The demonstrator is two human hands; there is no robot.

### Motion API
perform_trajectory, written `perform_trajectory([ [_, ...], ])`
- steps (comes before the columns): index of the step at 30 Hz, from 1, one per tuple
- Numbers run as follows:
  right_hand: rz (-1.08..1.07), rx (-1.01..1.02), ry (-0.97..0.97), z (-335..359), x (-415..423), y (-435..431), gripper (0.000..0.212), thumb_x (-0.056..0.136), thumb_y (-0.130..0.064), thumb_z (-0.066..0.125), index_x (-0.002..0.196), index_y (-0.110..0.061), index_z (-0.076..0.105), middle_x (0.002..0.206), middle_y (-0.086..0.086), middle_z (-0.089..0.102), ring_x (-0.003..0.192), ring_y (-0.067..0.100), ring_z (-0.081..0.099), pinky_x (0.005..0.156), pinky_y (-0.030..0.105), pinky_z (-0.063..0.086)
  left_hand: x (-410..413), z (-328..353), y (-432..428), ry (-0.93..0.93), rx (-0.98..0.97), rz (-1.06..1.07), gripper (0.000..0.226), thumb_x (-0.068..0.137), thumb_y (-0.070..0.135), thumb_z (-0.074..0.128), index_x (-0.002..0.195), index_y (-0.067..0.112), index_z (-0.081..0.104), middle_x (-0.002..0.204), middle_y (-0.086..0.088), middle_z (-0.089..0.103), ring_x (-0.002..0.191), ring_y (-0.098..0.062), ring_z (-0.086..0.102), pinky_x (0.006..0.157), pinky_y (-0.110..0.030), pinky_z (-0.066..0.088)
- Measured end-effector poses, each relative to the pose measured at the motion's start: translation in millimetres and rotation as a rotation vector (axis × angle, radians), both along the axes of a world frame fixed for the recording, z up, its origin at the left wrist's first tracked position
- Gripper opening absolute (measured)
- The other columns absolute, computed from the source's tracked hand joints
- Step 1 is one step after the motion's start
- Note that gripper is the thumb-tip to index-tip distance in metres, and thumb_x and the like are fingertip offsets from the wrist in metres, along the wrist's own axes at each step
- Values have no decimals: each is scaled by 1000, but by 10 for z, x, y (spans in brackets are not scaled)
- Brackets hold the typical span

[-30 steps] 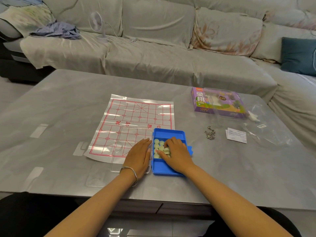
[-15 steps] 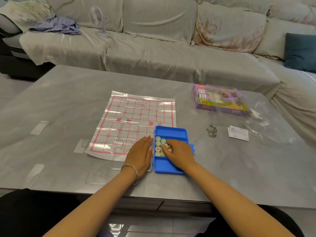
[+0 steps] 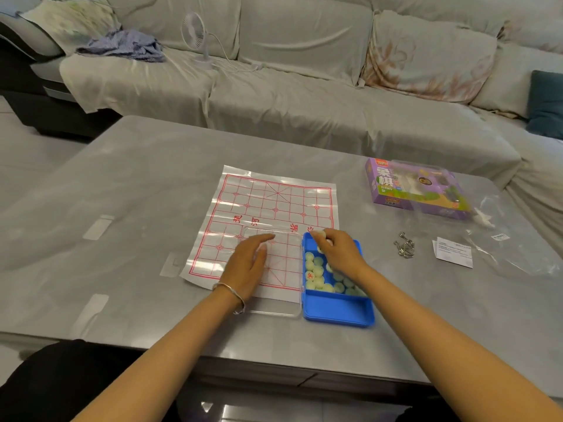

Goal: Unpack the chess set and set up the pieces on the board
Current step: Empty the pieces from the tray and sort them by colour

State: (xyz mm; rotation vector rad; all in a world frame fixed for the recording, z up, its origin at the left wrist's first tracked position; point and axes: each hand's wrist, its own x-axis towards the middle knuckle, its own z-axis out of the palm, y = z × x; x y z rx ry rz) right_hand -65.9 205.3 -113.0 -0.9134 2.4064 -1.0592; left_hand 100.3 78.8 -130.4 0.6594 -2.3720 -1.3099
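Note:
A clear plastic board sheet [image 3: 274, 208] printed with a red grid lies flat on the grey table. At its near right corner stands an open blue box [image 3: 338, 309] holding several pale round pieces [image 3: 316, 272]. Its clear lid [image 3: 283, 269] lies folded out to the left over the board. My left hand [image 3: 248, 264] rests flat on that lid with straight fingers. My right hand [image 3: 338, 252] is raised over the box's far end and pinches one pale piece [image 3: 321, 233] at its fingertips.
The purple set carton [image 3: 417, 190] sits at the far right, with a clear plastic bag [image 3: 515, 254], a white paper slip [image 3: 454, 255] and a small metal ring puzzle [image 3: 403, 246] nearer. A sofa [image 3: 304, 95] runs behind the table [image 3: 137, 193].
My right hand has lifted out of the pile with a piece and moved toward the box's far end. My left hand slid a little farther up the lid.

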Motion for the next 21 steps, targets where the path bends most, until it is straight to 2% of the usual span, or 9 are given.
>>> perform_trajectory([
  [4, 88, -53, -57, 225, 213, -632, 38, 97, -34, 44, 63, -15, 44, 61, -1, 45, 58, 10, 42, 61, 18, 38, 314, 100, -588, 2, -12, 178, 35, 99, 26, 32, 128, 16, 49, 136, -5, 48, 126, -22, 42, 97, -23, 29],
  [7, 160, -67, -82, 247, 500, -1255, 37, 97, -35, 43, 68, -13, 48, 64, 0, 47, 60, 9, 45, 59, 12, 38, 604, 53, -1078, -63, -97, 319, 37, 99, 24, 32, 128, 10, 50, 132, -10, 51, 123, -26, 44, 102, -32, 33],
  [11, 288, -39, -49, 83, 1015, -2126, 39, 96, -37, 45, 68, -12, 49, 68, 3, 52, 63, 15, 47, 64, 26, 39, 1100, -179, -1759, -304, -361, 498, 37, 97, 20, 39, 130, 5, 49, 136, -14, 48, 127, -32, 40, 108, -42, 28],
  [14, 363, -6, 3, -81, 1378, -2649, 38, 96, -36, 45, 67, -13, 45, 67, 3, 50, 64, 19, 46, 61, 30, 35, 1366, -293, -2048, -409, -314, 601, 43, 99, 23, 32, 139, 7, 38, 148, -11, 34, 137, -29, 27, 114, -38, 18],
  [16, 401, 37, 96, -202, 1565, -2860, 38, 97, -36, 43, 64, -17, 39, 63, -1, 47, 63, 19, 44, 58, 31, 31, 1403, -344, -2095, -428, -335, 614, 45, 99, 25, 29, 141, 10, 33, 151, -8, 28, 138, -27, 23, 114, -36, 16],
  [19, 470, 59, 417, -343, 1681, -2983, 34, 96, -35, 40, 69, -15, 41, 68, 5, 54, 62, 22, 45, 57, 32, 29, 1380, -403, -2090, -459, -424, 613, 47, 99, 30, 25, 144, 16, 27, 153, -4, 21, 140, -24, 18, 113, -34, 13],
  [21, 505, 4, 560, -401, 1654, -3010, 32, 95, -33, 42, 69, -15, 42, 70, 4, 54, 63, 21, 46, 57, 31, 28, 1378, -433, -2108, -481, -435, 620, 47, 99, 31, 25, 145, 17, 25, 153, -4, 20, 139, -25, 17, 113, -34, 11],
])
